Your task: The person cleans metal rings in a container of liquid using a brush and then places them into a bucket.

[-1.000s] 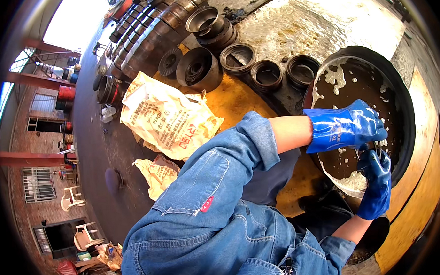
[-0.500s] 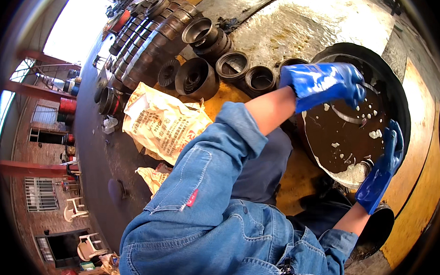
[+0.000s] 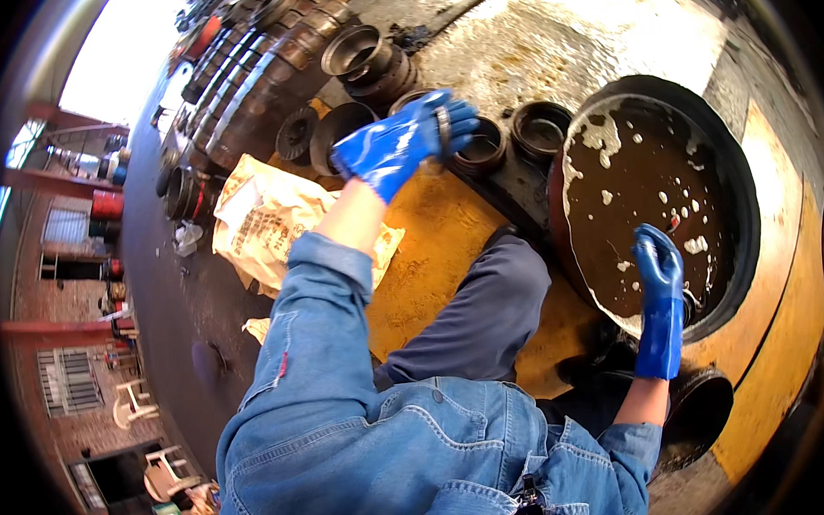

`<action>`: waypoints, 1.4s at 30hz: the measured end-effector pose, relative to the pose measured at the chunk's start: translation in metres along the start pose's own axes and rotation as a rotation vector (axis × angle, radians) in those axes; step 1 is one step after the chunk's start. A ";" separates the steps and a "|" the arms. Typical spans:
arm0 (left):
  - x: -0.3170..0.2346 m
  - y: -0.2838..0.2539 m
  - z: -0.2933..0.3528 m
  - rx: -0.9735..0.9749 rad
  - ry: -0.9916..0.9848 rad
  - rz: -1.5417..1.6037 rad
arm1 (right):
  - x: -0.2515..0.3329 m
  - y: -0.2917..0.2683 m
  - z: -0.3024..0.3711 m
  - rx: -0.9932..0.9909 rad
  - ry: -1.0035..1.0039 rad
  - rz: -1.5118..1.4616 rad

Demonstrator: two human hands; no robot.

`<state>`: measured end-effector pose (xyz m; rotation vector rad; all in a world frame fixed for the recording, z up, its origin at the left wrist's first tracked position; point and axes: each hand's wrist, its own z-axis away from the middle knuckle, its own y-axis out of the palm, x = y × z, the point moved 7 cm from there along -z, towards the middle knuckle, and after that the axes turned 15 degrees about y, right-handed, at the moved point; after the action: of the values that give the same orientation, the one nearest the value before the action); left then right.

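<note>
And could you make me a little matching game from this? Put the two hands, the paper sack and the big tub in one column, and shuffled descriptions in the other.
Column one
1. left hand
2. paper sack
3. right hand
4. tub

Column two
A. round, with a thick black rim
B. blue-gloved, seen against the brown liquid
C. blue-gloved, with a curved metal piece at its fingers
D. tan and crumpled

Right pairs: 1-C, 2-D, 3-B, 4-A

Brick wall (image 3: pixel 59 299), barred window (image 3: pixel 69 383), pale chairs (image 3: pixel 134 405), dark floor (image 3: pixel 183 320), red beams (image 3: pixel 65 332), bright daylight (image 3: pixel 119 63)
</note>
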<state>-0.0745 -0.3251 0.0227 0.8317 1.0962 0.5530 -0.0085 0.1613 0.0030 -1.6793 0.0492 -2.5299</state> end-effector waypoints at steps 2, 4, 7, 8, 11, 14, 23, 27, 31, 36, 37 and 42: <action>-0.008 -0.032 0.026 -0.054 -0.049 -0.075 | -0.019 0.011 0.003 0.023 0.054 -0.002; -0.010 -0.083 0.049 -0.304 -0.088 -0.062 | -0.029 0.028 0.009 0.033 0.117 0.064; -0.001 -0.107 0.056 -0.436 -0.060 -0.187 | -0.055 0.034 0.008 0.037 0.137 0.094; 0.001 -0.116 0.058 -0.447 -0.073 -0.184 | -0.062 0.038 0.009 0.025 0.147 0.120; 0.012 -0.134 0.053 -0.513 -0.039 -0.350 | -0.060 0.050 0.019 0.001 0.181 0.262; 0.013 -0.122 0.028 -0.380 0.086 -0.772 | -0.048 0.061 0.029 0.031 0.209 0.230; 0.022 -0.146 -0.112 -0.554 0.126 -2.464 | -0.019 0.066 0.041 -0.065 0.231 0.270; 0.042 -0.131 -0.123 -0.476 0.214 -2.610 | -0.012 0.071 0.040 -0.077 0.168 0.353; 0.075 -0.164 -0.129 -0.455 0.003 -2.664 | -0.026 0.067 0.044 -0.148 0.112 0.440; 0.105 -0.156 -0.133 -0.332 -0.222 -2.488 | -0.011 0.072 0.042 -0.132 0.127 0.489; 0.107 -0.152 -0.135 -0.321 -0.241 -2.467 | -0.010 0.073 0.042 -0.119 0.149 0.437; 0.110 -0.145 -0.144 -0.299 -0.388 -2.302 | -0.026 0.065 0.040 -0.115 0.205 0.462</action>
<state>-0.1680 -0.2834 -0.1857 -0.8099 0.8973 -1.3012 0.0427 0.1004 -0.0107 -1.2496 0.5411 -2.3591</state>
